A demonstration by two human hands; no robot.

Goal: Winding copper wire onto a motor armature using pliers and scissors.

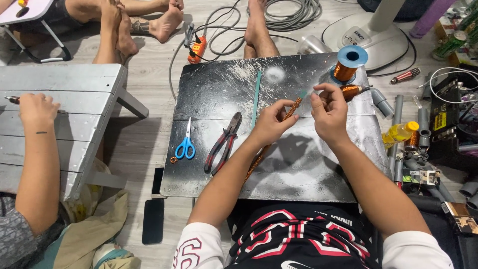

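My left hand (271,122) pinches a long bundle of copper wire (291,110) that hangs down past my forearm over the black board (308,169). My right hand (329,110) is raised next to it, fingertips closed on a small strip at the bundle's upper end. Just beyond my right hand lie a copper wire spool with a blue rim (348,62) and a small wound copper coil (354,90). A thin green strip (256,97) lies on the board to the left of my hands.
Blue-handled scissors (186,144) and red-black pliers (224,142) lie on the board's left part. Another person's hand (36,110) rests on a grey wooden table (74,109) at left. Bare feet, grey cables, a fan base (368,35), pipes and a yellow bottle (401,132) surround the board.
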